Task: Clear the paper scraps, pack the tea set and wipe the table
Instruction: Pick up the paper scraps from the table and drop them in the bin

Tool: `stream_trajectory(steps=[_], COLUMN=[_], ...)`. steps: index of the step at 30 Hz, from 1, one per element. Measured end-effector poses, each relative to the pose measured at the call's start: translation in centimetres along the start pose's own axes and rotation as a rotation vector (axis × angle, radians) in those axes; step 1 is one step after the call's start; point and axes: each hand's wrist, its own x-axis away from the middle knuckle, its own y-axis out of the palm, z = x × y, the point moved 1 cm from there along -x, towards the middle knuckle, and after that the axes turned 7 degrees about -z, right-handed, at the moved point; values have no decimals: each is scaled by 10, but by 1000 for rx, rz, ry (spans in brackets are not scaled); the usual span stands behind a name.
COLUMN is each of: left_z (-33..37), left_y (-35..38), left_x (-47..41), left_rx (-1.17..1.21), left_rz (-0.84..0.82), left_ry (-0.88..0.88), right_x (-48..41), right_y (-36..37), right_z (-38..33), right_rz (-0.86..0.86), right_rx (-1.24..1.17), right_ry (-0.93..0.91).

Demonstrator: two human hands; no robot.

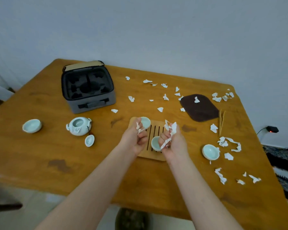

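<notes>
Tray point(154, 156) slats are mostly hidden behind both hands, which are held over it around the middle of the table point(73, 163). The near cup point(155, 144) on the tray is partly covered by right-hand fingers and a hanging paper strip. A dark round thing point(131, 219) below the near edge is blurred and cut off by the frame, so what it is can't be told. Compartments inside the case point(88, 90) are seen only as black shapes.

Counted:
- **Cups:** 4 in total. 2 are on the tray, i.e. the near cup and the far cup point(145, 122) at the tray's far left corner. The left cup point(32, 125) is set toward the left edge. The right cup point(210, 151) is set toward the right edge, w/ scraps just beside it.
- **Teapot:** 1 teapot point(79, 126), lidless, is left of the tray, w/ 1 lid point(89, 140) just beside it on the near side.
- **Case:** 1, open, by the far left corner.
- **Cloth:** 1 brown cloth point(200, 108) lies toward the far right corner, w/ 1 scrap lying on it.
- **Tongs:** 1 pair of tongs point(221, 122) lies just beside the cloth, on the right-edge side.
- **Loose paper scraps:** the paper scraps point(229, 143) are too many and too small for a sure count. They are scattered from the far edge down along the right edge.

A small bunch of scraps is gripped in the curled fingers of the left hand point(135, 138). A bigger bunch is clutched in the right hand point(172, 143).

A plug point(272, 129) w/ a red light is seen beyond the right edge.
</notes>
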Motion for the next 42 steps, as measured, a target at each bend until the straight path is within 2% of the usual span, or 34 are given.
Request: stream_trajectory(steps=[7,12,18,29,42], left_z=[-29,-67,-113,-174,-260], left_y=[-68,-124,-174,-229,-319], left_x=[82,124,133,103,37], left_rx=[-27,-108,-111,-126,-93], left_rz=[-56,25,66,107,320], left_ry=[-54,-134,-188,-237,-342], right_x=[81,123,144,114,31], right_y=[-40,-83,-138,-195,-294], right_z=[63,120,167,223,294], right_rz=[48,131,244,310,417], right_rx=[22,69,108,251,438], right_ry=[1,60,111,185,274])
